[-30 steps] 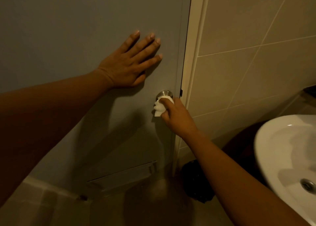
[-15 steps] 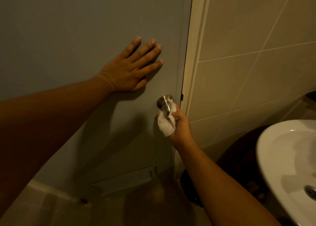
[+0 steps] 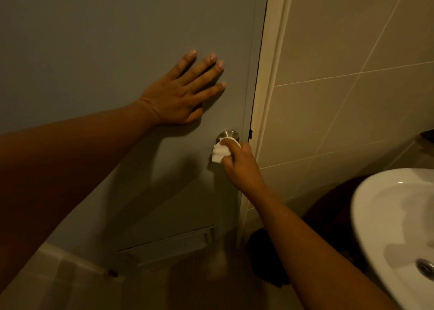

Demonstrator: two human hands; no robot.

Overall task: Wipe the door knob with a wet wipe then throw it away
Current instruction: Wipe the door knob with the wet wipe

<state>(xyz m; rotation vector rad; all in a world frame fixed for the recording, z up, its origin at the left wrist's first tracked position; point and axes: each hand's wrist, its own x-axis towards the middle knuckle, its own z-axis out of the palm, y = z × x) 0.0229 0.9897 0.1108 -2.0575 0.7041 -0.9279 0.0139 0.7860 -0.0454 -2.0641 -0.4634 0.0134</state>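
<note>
A round metal door knob sits near the right edge of the grey door. My right hand grips a crumpled white wet wipe and presses it over the front of the knob, so only the knob's top and base plate show. My left hand lies flat on the door, up and to the left of the knob, fingers spread and holding nothing.
A white sink juts in at the lower right. A dark bin stands on the floor below the door frame. Beige tiled wall fills the right side. A vent runs along the door's bottom.
My right hand has turned on the knob: the wipe hung below it half a second ago and is now bunched over its front. My left hand has stayed flat on the door.
</note>
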